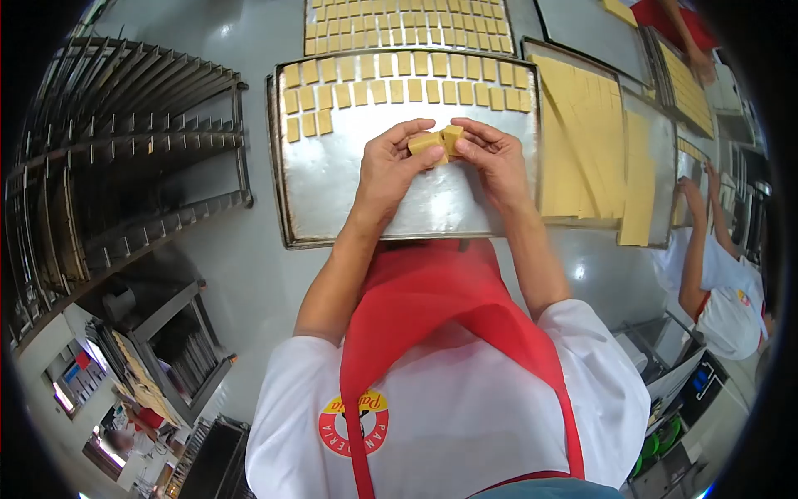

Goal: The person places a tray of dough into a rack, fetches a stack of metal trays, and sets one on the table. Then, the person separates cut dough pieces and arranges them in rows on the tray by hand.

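Both hands are over a metal baking tray (324, 191). My left hand (389, 170) is closed around a small stack of yellow rectangular dough pieces (425, 144). In the fingertips of my right hand (497, 160) are a few more yellow dough pieces (451, 138), next to the left hand's stack. I cannot tell how many pieces each hand has. Rows of flat dough pieces (371, 91) lie along the tray's far side, with a short row started at its left.
Beyond stands another tray of dough pieces (407, 23). To the right, long dough sheets (582, 137) lie on trays. A metal rack (133, 141) stands on the left. A co-worker's arms (697, 208) reach in at the right; another person's arm (690, 41) shows at top right.
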{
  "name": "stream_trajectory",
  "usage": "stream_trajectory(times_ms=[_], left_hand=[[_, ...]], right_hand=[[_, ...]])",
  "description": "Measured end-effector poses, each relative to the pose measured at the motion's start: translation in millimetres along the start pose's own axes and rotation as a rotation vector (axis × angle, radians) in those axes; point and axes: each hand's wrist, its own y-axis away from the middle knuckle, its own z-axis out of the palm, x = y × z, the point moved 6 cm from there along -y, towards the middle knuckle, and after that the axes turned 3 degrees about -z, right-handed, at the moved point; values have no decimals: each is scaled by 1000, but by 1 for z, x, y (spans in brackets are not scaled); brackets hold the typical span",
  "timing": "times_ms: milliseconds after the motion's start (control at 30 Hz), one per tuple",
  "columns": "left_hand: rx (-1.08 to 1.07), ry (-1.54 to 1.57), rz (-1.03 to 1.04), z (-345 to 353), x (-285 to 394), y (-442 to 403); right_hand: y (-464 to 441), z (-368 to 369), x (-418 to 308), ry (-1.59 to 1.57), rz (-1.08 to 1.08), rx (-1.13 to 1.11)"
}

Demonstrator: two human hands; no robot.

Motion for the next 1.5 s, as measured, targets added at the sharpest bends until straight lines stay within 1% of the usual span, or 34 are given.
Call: stream_trajectory(times_ms=[67,100,167,200,233,267,333,467,533,567,600,633,667,700,733,767,800,833,933,1100,1200,1267,1500], left_hand=[[19,20,18,-19,2,6],[11,-16,-15,-28,1,8],[6,-51,-46,-45,6,11],[30,-126,-86,-53,7,13],[53,-201,-128,-61,7,14],[54,-199,-128,-66,10,15],[69,-342,8,-75,22,15],[46,-362,72,-94,33,16],[63,-576,129,-102,44,19],[61,-576,131,-104,44,19],[176,-736,300,-107,52,20],[294,-892,472,-108,60,24],[291,-892,474,-109,58,20],[362,-1119,624,-106,62,21],[435,-1343,777,-100,65,23],[428,-1391,761,-99,61,21],[429,-1390,762,-99,58,20],[418,-1413,752,-99,54,19],[415,-1429,758,-101,46,16],[410,-1406,831,-96,51,14],[413,-1435,825,-93,51,13],[414,-1454,731,-96,51,13],[412,-1471,734,-100,53,13]], right_hand=[[2,17,9,127,12,40],[2,24,15,126,14,37],[1,44,21,398,-83,-69],[0,51,26,399,-82,-71],[-1,61,27,361,-140,-95],[-1,69,27,322,-200,-118],[-4,79,31,325,-177,-143],[-14,91,42,304,-141,-202],[-20,96,46,272,-178,-182],[-23,100,45,237,-215,-161],[-27,103,44,237,-218,-158],[-31,103,38,385,-272,-64],[-35,102,32,534,-326,31],[-39,100,32,646,-384,89],[-40,98,32,647,-387,92],[-37,102,27,912,-514,60],[-34,107,25,1178,-638,24],[-28,108,25,1248,-700,-25],[-26,109,32,1312,-737,-58],[-36,123,35,1337,-775,-48],[-36,131,34,1327,-785,-47],[-35,131,33,1287,-794,-5],[-35,132,34,1292,-811,3]])
